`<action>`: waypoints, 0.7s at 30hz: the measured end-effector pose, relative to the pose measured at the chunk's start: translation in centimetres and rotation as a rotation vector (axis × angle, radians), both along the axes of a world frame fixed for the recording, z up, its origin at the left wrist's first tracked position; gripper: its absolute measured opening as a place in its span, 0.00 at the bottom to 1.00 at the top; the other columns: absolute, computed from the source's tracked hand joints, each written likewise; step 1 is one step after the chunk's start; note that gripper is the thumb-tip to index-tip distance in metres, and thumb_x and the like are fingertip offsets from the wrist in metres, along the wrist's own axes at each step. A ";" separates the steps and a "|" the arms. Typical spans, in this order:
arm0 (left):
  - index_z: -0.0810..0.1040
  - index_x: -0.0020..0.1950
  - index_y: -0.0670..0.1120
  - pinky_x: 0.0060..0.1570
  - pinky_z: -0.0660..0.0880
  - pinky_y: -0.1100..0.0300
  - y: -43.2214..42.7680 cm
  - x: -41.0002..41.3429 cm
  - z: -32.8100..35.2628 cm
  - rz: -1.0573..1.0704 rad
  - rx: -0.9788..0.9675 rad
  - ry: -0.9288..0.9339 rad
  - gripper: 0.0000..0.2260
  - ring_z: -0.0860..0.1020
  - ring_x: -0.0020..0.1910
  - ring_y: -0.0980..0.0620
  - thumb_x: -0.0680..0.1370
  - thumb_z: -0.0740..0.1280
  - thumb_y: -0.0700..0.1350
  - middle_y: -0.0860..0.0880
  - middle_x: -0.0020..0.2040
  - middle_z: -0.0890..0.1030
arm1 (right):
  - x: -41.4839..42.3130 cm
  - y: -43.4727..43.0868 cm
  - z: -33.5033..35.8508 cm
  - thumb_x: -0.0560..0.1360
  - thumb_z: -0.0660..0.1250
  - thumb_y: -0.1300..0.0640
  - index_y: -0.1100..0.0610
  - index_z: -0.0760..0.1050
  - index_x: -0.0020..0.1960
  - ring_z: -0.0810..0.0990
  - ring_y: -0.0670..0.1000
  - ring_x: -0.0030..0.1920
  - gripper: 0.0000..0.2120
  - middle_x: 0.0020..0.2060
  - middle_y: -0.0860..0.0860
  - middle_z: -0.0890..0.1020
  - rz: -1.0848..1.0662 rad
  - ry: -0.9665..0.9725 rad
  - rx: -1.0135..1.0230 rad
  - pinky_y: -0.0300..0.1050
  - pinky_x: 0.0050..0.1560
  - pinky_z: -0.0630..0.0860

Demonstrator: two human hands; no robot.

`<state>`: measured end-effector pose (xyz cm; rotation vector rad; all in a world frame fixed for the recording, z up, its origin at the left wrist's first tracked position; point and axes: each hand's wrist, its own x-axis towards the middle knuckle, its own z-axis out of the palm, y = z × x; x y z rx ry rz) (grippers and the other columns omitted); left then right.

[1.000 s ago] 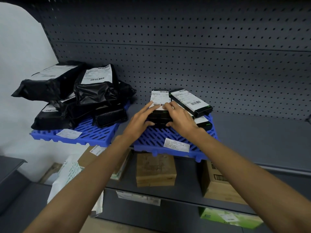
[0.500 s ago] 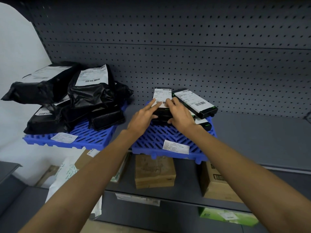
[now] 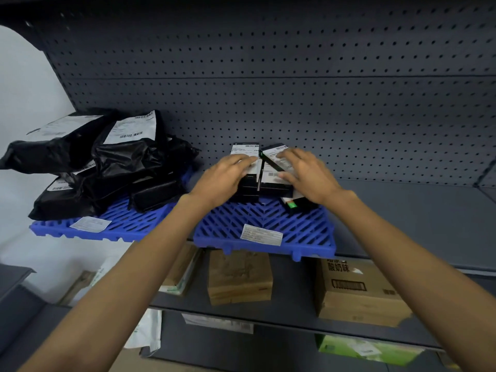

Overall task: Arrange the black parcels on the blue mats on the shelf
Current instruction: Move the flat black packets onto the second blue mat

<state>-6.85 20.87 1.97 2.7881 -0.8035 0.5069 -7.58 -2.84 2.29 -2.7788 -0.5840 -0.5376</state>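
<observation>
Two blue slatted mats lie on the grey shelf. On the right mat (image 3: 268,224) stand small black boxes with white labels. My left hand (image 3: 222,178) lies flat on the left stack of boxes (image 3: 245,157), fingers spread over its label. My right hand (image 3: 306,175) grips a tilted black box (image 3: 273,157), fingers on top and thumb at its front edge, right beside that stack. Another box with a green mark (image 3: 295,204) pokes out under my right hand. The left mat (image 3: 120,226) carries a loose heap of black plastic parcels (image 3: 128,157).
A perforated grey back panel (image 3: 295,103) closes the shelf behind. Bare shelf surface (image 3: 402,216) stretches to the right of the mats. Cardboard boxes (image 3: 239,277) (image 3: 354,291) and a white bag (image 3: 145,331) sit on the lower shelf. Each mat has a paper label at its front.
My right hand has shifted from the left stack onto the angled right box and swung it in against the stack. The left hand now lies on the stack's top.
</observation>
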 end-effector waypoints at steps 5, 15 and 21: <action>0.63 0.77 0.50 0.51 0.74 0.49 -6.4 -0.3 0.8 0.072 -0.035 0.009 0.20 0.75 0.63 0.41 0.84 0.57 0.48 0.46 0.70 0.73 | 0.3 -5.6 -0.7 0.82 0.59 0.46 0.53 0.66 0.72 0.70 0.60 0.66 0.22 0.69 0.56 0.70 -0.065 0.115 0.162 0.53 0.65 0.68; 0.69 0.74 0.45 0.60 0.73 0.54 -12.1 -1.0 -0.7 0.174 -0.339 0.177 0.21 0.77 0.61 0.45 0.82 0.63 0.50 0.44 0.66 0.78 | 1.4 -7.6 -1.9 0.78 0.68 0.52 0.55 0.68 0.71 0.72 0.55 0.64 0.23 0.65 0.56 0.74 0.158 0.240 0.248 0.51 0.63 0.71; 0.68 0.75 0.49 0.65 0.64 0.64 -10.4 -0.5 0.2 0.183 -0.322 0.218 0.22 0.71 0.70 0.51 0.82 0.63 0.51 0.50 0.74 0.70 | 1.7 -4.6 -2.4 0.78 0.67 0.49 0.57 0.73 0.67 0.76 0.54 0.60 0.20 0.63 0.54 0.77 0.173 0.151 0.276 0.49 0.59 0.73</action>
